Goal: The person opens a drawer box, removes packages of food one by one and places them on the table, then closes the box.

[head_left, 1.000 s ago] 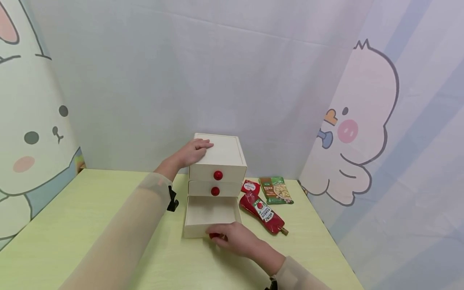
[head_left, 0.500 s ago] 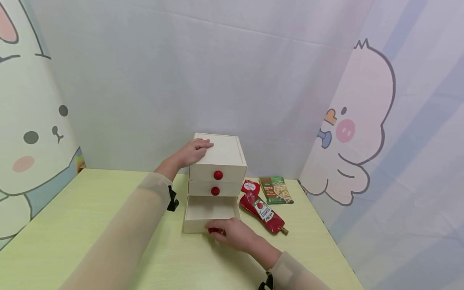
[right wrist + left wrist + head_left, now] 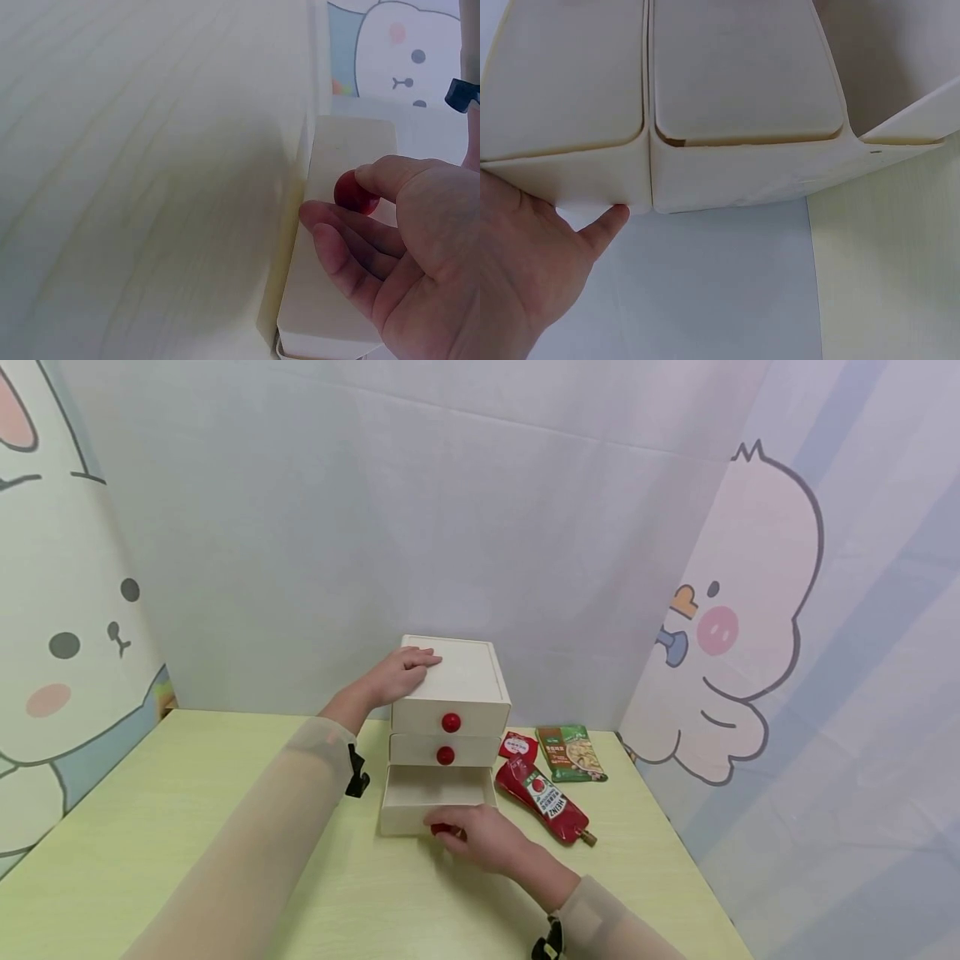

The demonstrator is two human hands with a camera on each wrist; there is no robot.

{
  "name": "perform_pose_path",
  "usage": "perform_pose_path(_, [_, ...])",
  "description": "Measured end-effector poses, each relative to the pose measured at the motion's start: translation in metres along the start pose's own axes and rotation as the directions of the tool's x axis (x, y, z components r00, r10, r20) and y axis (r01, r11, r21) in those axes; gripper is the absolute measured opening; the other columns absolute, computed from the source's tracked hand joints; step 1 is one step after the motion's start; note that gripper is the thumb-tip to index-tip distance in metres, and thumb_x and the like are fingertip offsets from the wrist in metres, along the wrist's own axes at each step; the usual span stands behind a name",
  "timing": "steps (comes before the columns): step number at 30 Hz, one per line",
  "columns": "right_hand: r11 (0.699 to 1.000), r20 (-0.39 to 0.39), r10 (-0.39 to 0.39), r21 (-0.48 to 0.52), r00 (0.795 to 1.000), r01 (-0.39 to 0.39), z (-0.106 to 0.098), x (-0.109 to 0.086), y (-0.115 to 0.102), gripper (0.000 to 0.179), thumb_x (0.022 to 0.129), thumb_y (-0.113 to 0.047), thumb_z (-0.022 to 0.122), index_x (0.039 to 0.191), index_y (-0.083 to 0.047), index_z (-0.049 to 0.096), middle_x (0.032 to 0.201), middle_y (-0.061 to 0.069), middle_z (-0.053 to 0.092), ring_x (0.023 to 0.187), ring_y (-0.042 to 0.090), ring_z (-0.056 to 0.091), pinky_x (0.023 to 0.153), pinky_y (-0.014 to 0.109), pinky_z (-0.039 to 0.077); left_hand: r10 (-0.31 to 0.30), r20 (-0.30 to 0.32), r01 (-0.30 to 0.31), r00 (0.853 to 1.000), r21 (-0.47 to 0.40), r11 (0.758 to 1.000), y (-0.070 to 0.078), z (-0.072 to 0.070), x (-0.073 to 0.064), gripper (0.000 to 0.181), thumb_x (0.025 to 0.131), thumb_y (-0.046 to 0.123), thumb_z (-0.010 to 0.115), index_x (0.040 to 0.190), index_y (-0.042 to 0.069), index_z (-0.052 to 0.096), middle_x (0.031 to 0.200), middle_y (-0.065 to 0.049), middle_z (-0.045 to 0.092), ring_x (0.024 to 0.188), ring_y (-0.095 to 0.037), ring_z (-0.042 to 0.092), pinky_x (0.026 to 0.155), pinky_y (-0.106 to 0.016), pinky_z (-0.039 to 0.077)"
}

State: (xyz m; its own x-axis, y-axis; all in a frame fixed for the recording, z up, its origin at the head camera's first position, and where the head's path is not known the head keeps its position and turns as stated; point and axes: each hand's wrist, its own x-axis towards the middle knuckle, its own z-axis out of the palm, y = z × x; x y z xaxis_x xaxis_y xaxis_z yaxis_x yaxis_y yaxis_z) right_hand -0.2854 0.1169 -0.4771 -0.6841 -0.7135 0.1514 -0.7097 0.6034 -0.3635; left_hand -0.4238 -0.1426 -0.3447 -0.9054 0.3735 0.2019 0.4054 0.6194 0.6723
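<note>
A small white three-drawer cabinet (image 3: pixel 453 672) stands near the back of the table, its bottom drawer (image 3: pixel 405 820) pulled partway out with a bare inside. My left hand (image 3: pixel 393 677) rests on the left part of the cabinet's top; in the left wrist view its thumb (image 3: pixel 609 225) lies along the side wall. Low in front, my right hand (image 3: pixel 487 839) holds the bottom drawer's round red knob (image 3: pixel 354 193) between thumb and fingers. The upper drawer (image 3: pixel 420 718) and the middle drawer (image 3: pixel 411 750), each with a red knob, are closed.
Right of the cabinet lie a red Heinz pouch (image 3: pixel 547 802) with a spout, a small red packet (image 3: pixel 518 747) and a green-brown food packet (image 3: pixel 572 753). Behind the table (image 3: pixel 225 793) hangs a pale curtain (image 3: pixel 480 527) with cartoon animals.
The bottom drawer has slid inward a little, and my right hand has moved with it towards the cabinet, still on the knob. My left hand has stayed in place.
</note>
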Motion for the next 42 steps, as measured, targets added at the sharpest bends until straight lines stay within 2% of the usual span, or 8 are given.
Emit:
perform_pose_path(17, [0.999, -0.007, 0.011, -0.044, 1.000, -0.011, 0.002, 0.010, 0.006, 0.027, 0.107, -0.020, 0.073, 0.134, -0.022, 0.078, 0.120, -0.006, 0.081, 0.092, 0.000, 0.063, 0.087, 0.017, 0.058, 0.000, -0.002, 0.000, 1.000, -0.007, 1.000, 0.001, 0.000, 0.000, 0.058, 0.113, 0.023, 0.029, 0.165, 0.011, 0.051, 0.181, -0.013, 0.032, 0.172, -0.038, 0.013, 0.140, -0.060, 0.010])
perform_pose_path(42, [0.996, 0.001, 0.093, -0.013, 0.996, -0.093, 0.007, 0.028, 0.014, 0.026, 0.107, -0.020, 0.073, 0.133, -0.022, 0.078, 0.115, -0.006, 0.077, 0.090, 0.001, 0.059, 0.080, 0.015, 0.053, -0.003, -0.010, 0.003, 1.000, -0.013, 1.000, 0.001, 0.000, 0.000, 0.056, 0.115, 0.025, 0.030, 0.165, 0.012, 0.051, 0.181, -0.013, 0.032, 0.172, -0.038, 0.014, 0.139, -0.060, 0.012])
